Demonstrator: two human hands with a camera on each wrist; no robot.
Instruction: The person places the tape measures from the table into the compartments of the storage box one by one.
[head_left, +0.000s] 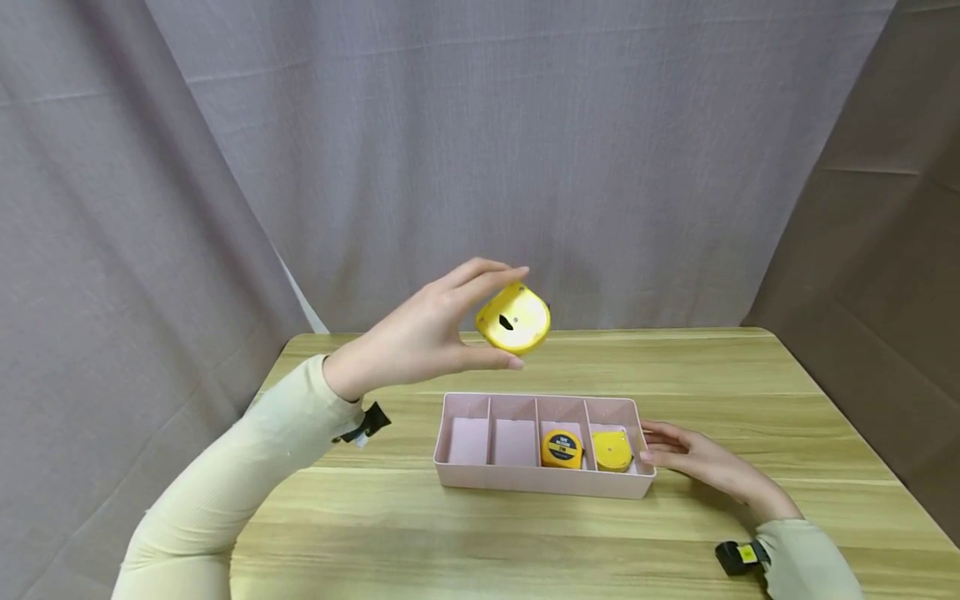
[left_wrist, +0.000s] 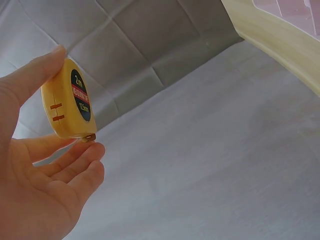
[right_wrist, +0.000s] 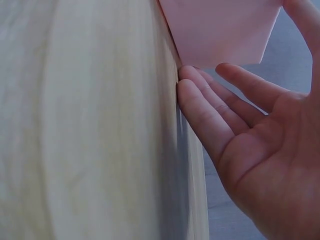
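My left hand (head_left: 435, 329) is raised above the table and pinches a yellow tape measure (head_left: 514, 319) between thumb and fingertips. In the left wrist view that tape measure (left_wrist: 67, 100) shows its black round label. Below it stands a pink divided tray (head_left: 525, 479). Its two right compartments hold a tape measure with a black label (head_left: 562, 448) and a plain yellow one (head_left: 612, 450). My right hand (head_left: 701, 462) lies flat on the table with straight fingers against the tray's right end. The right wrist view shows those fingers (right_wrist: 210, 120) touching the pink tray wall (right_wrist: 220, 30).
The tray's two left compartments (head_left: 491, 440) hold nothing. The wooden table (head_left: 465, 542) runs to a grey cloth backdrop (head_left: 480, 150) behind and at both sides. A small black and yellow wrist device (head_left: 738, 557) sits at my right cuff.
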